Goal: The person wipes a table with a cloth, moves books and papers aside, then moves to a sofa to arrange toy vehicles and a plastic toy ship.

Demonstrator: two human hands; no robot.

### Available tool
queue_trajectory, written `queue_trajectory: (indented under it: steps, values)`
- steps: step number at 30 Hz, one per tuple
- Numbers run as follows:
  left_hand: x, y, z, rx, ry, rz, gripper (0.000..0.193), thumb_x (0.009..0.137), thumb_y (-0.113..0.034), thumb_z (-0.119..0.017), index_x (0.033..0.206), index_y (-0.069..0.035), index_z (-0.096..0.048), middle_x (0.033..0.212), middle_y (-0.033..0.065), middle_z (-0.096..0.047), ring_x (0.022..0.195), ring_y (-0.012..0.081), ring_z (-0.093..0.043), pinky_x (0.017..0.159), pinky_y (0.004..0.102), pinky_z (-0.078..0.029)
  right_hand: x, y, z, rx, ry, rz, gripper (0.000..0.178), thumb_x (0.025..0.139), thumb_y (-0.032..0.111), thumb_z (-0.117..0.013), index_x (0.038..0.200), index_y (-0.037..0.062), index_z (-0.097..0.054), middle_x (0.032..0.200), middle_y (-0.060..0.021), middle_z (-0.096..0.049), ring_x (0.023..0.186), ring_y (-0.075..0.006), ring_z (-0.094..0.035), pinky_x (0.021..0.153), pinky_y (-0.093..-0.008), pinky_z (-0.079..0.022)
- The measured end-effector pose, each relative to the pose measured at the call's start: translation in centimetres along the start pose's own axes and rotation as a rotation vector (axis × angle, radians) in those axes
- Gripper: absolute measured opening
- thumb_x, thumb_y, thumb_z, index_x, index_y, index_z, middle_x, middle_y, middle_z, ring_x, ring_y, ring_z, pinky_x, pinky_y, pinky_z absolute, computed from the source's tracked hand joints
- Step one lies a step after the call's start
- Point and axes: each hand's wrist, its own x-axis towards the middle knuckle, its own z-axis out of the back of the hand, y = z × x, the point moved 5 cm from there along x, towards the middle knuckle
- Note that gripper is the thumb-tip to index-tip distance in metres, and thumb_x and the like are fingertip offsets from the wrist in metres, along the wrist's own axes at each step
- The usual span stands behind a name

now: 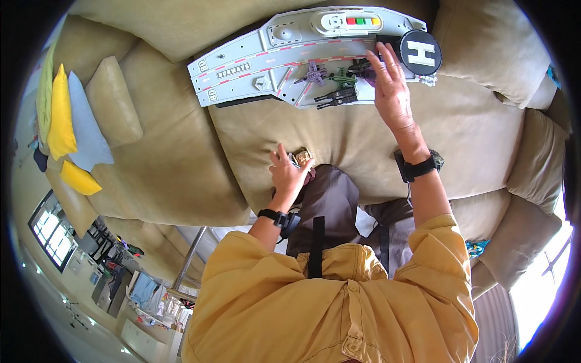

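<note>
A long grey toy aircraft carrier (242, 60) lies across the sofa seat, with red and white dashed lines on its deck. Over its right part reaches my right hand (392, 91), fingers stretched out beside the round black helipad (420, 52); I cannot tell whether they touch the deck. Left of these fingers sit a purple toy plane (312, 74), a green toy plane (342, 78) and a black toy piece (336, 97). Nearer me, beside my knee, my left hand (288, 175) has its thumb and fingers around a small brown-and-gold toy (302, 158), partly hidden.
The beige sofa seat (472, 127) spreads around the carrier, with backrest cushions behind. Yellow (62, 115) and pale blue (86, 124) cushions lie at the left. A metal rail (189, 257) stands at the lower left. A dark object (437, 159) rests beside my right wrist.
</note>
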Motion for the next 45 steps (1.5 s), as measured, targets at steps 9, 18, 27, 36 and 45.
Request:
queue_trajectory:
  steps: [9,18,27,36,45]
  values:
    - [0.2,-0.8,-4.0,0.038,-0.219,0.064,0.079,0.064,-0.030,-0.074,0.128,-0.006,-0.035,0.134,0.0256,-0.031,0.117,0.0432,-0.036,0.093,0.0505,-0.036,-4.3,-3.0,1.0,0.067,-0.059,-0.527,0.025,0.077,-0.002,-0.052,0.101,0.0056,-0.058,0.101,-0.0122,-0.057,0.080,-0.0277,-0.059,0.072,-0.0365,-0.049]
    - [0.6,2.7,-4.2,-0.168,-0.171,0.001,0.051,0.058,-0.024,-0.077,0.100,-0.008,-0.052,0.126,0.0197,-0.039,0.106,0.0407,-0.043,0.087,0.0517,-0.039,-3.0,-3.1,-1.1,0.005,0.061,-0.360,0.041,0.074,0.008,-0.067,0.113,0.0080,-0.055,0.102,-0.0123,-0.057,0.086,-0.0288,-0.059,0.075,-0.0368,-0.049]
    - [1.6,4.6,-4.5,-0.291,-0.154,-0.176,0.053,0.058,-0.024,-0.077,0.099,-0.007,-0.049,0.111,0.0115,-0.047,0.103,0.0304,-0.048,0.081,0.0471,-0.038,-3.3,-6.7,0.4,0.334,0.252,-0.676,0.022,0.079,0.015,-0.059,0.095,0.0011,-0.064,0.076,-0.0164,-0.063,0.069,-0.0268,-0.061,0.067,-0.0338,-0.049]
    - [2.2,5.3,-1.8,-0.572,0.000,-0.121,0.051,0.062,-0.013,-0.075,0.104,-0.004,-0.048,0.100,0.0085,-0.050,0.093,0.0232,-0.054,0.079,0.0397,-0.045,-3.5,-6.0,0.5,0.249,0.034,-0.748,0.029,0.083,0.020,-0.059,0.108,0.0049,-0.058,0.071,-0.0113,-0.064,0.061,-0.0231,-0.062,0.061,-0.0332,-0.049]
    - [5.9,-5.7,13.5,-1.428,0.087,-0.142,0.050,0.075,-0.005,-0.068,0.119,0.001,-0.043,0.106,0.0100,-0.053,0.092,0.0163,-0.058,0.074,0.0290,-0.053,-6.5,-5.3,1.0,0.348,0.115,-0.791,0.021,0.086,0.013,-0.055,0.103,0.0022,-0.060,0.074,-0.0100,-0.063,0.059,-0.0152,-0.059,0.058,-0.0289,-0.049]
